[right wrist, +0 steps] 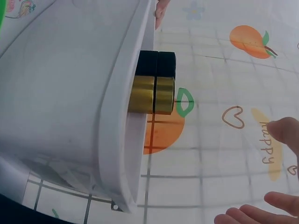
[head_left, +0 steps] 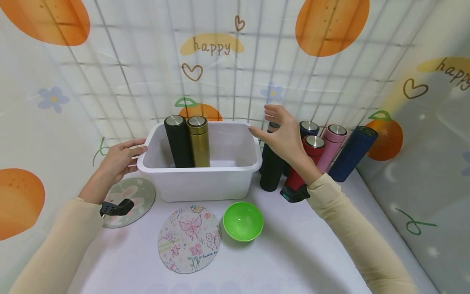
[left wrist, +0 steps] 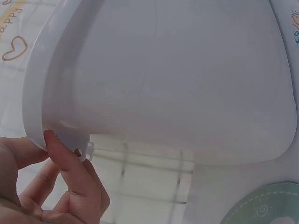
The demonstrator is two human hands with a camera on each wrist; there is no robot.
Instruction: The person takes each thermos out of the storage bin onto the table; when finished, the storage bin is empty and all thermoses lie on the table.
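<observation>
A white plastic tub (head_left: 205,185) stands at the back of the table. Inside it, at the left, a black bottle (head_left: 178,143) leans beside a gold bottle (head_left: 200,145), both with silver-topped lids. My left hand (head_left: 119,161) grips the tub's left rim; in the left wrist view its fingers (left wrist: 70,163) curl under the lip. Above the tub's right end, my right hand (head_left: 284,132) is raised with thumb and fingers spread, holding nothing. Behind and below it stands a black bottle (head_left: 271,171), partly covered by the hand.
Right of the tub are a red bottle (head_left: 313,147), a pink bottle (head_left: 332,143) and a leaning blue bottle (head_left: 352,153). In front lie a green bowl (head_left: 243,221), a butterfly-printed round mat (head_left: 189,241) and a grey-green mat (head_left: 141,200). A printed curtain (head_left: 147,81) hangs over a wire grid behind.
</observation>
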